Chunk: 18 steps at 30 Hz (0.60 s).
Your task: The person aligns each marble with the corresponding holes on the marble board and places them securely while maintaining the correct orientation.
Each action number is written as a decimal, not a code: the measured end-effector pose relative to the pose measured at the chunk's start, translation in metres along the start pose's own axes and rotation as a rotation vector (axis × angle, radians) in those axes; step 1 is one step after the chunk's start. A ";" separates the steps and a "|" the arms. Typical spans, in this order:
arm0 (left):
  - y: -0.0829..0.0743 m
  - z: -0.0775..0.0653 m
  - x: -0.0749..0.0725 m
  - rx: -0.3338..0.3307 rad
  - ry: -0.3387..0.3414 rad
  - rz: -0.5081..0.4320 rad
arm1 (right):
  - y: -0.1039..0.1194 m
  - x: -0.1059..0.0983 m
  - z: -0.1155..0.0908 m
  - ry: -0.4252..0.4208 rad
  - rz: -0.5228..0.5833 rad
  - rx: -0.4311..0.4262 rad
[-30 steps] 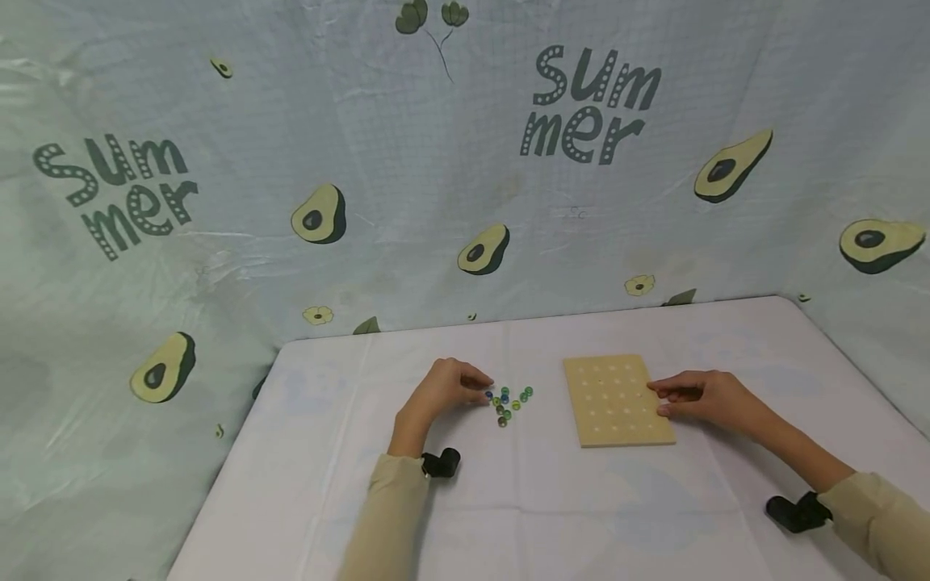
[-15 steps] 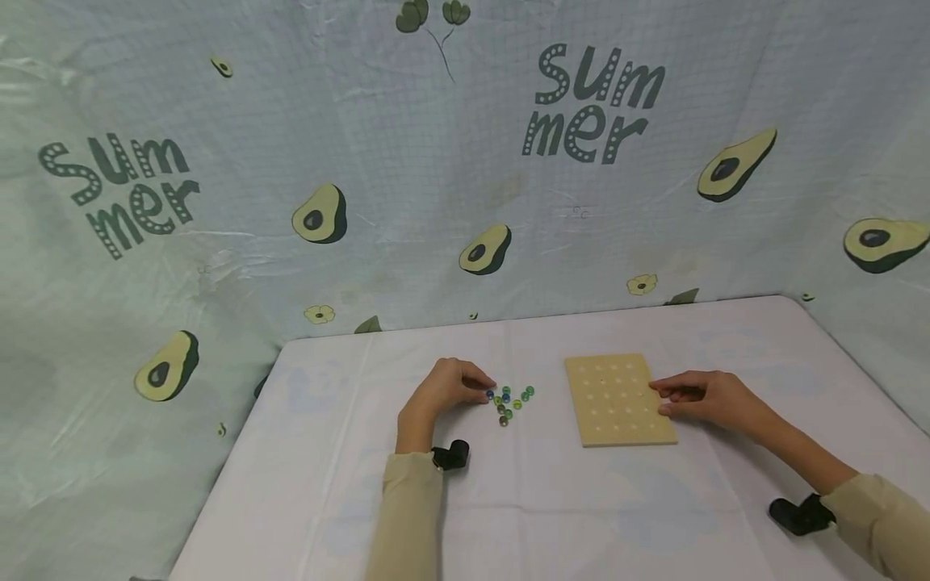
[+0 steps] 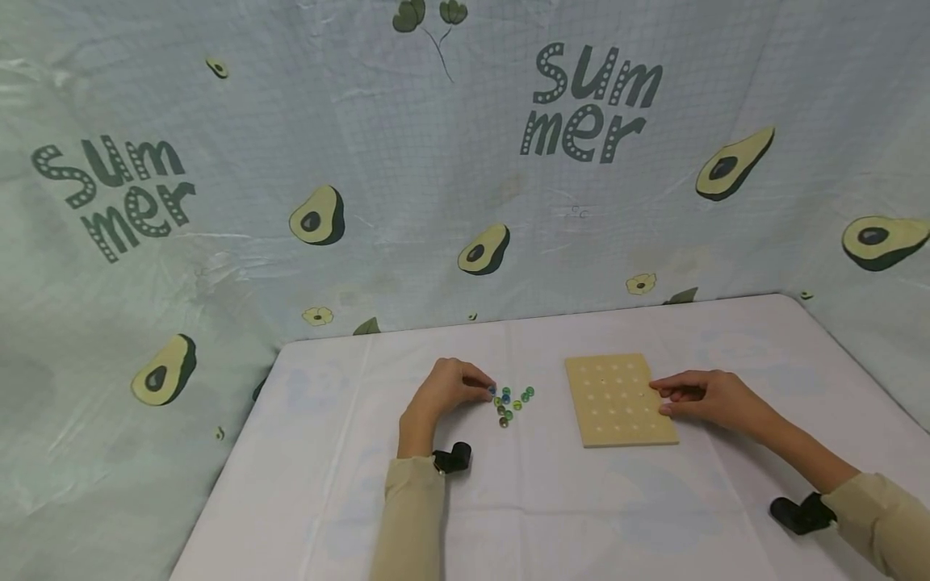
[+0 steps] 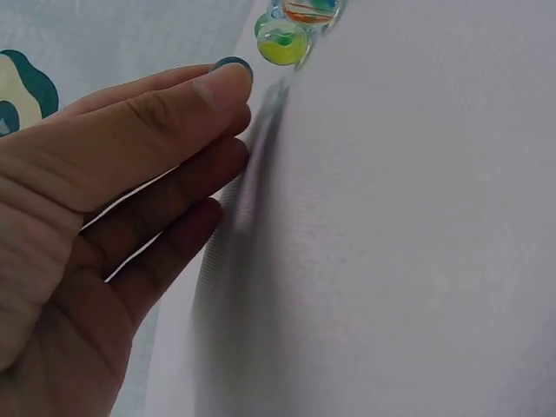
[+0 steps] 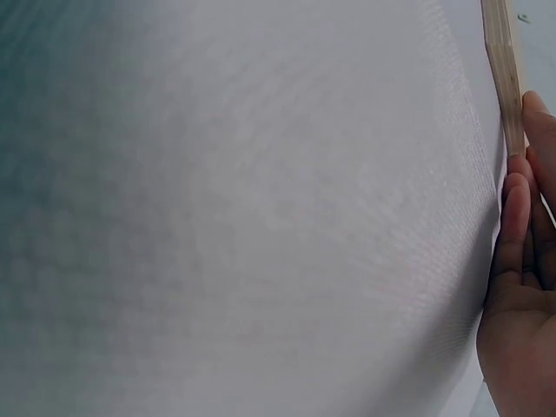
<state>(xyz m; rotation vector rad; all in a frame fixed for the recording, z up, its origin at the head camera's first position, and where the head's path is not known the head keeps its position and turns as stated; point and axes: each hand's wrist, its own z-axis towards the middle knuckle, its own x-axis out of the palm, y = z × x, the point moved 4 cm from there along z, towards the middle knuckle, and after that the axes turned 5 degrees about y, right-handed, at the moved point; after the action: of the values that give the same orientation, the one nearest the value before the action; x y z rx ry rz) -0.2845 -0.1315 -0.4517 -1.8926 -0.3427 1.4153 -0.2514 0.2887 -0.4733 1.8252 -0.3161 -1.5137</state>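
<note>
Clearly, the relation that counts is sideways: the wooden board [image 3: 616,403] lies on the surface [image 3: 538,516] to the right of the blue marble [image 4: 234,62], which the left hand [image 3: 449,387] pinches at its fingertips. Loose marbles [image 3: 505,399] lie just beside that grip, on its board side, so a straight path across would pass over them. Beyond them, a stretch of open surface separates the cluster from the board's left edge. The right hand [image 3: 715,397], nearer to the board, pinches its right edge, leaving the left and near edges free. The board's long axis seems to run away from the person (foreshortening makes this uncertain), and room remains open in front of both.
</note>
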 end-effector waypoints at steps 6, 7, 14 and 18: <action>-0.003 -0.003 -0.008 0.003 -0.077 0.000 | 0.001 -0.001 0.001 0.007 -0.003 0.007; -0.004 -0.003 -0.010 0.004 -0.090 -0.004 | 0.002 -0.001 0.001 0.006 -0.010 0.004; -0.020 -0.007 -0.021 0.074 -0.141 0.034 | 0.008 -0.002 0.001 0.003 -0.039 -0.058; -0.032 -0.009 -0.022 0.167 -0.166 0.077 | 0.013 -0.003 0.000 0.010 -0.064 -0.112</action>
<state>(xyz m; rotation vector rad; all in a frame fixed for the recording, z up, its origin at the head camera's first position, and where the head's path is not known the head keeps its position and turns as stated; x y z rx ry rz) -0.2776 -0.1264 -0.4129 -1.6745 -0.2251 1.6060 -0.2488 0.2818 -0.4628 1.7684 -0.1661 -1.5338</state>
